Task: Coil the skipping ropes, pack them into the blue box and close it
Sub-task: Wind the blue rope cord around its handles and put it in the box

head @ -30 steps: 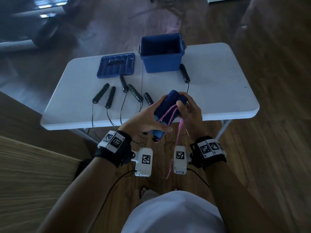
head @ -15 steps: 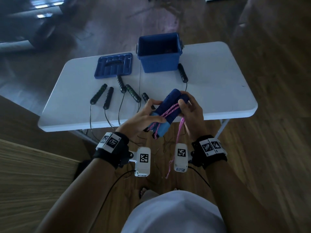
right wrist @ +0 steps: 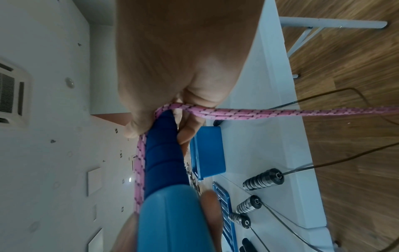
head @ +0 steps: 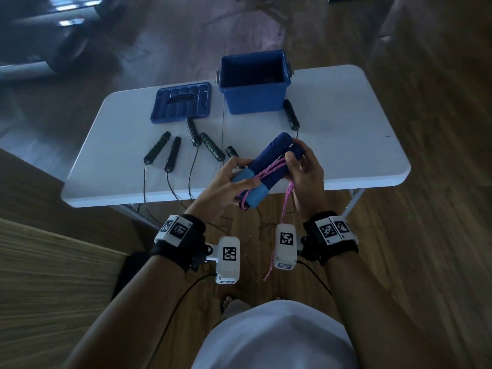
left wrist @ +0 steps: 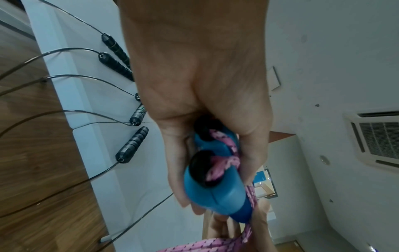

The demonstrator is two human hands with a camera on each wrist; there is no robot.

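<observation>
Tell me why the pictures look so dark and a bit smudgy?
Head view: dim and bluish, the room has little light, yet the blue box and white table stay readable. Left wrist view: the left hand and blue handles sit very close, so they look soft and stretched. Right wrist view: brighter, the pink rope is sharp, and the nearest handle is blurred.

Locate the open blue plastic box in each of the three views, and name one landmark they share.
Head: the blue plastic box stands open at the far middle of the white table.
Left wrist: not in view; the hand blocks that side.
Right wrist: centre, just beyond the fingers, lying sideways in the rotated picture.
Shared landmark: the pink braided rope wound round the blue handles.
</observation>
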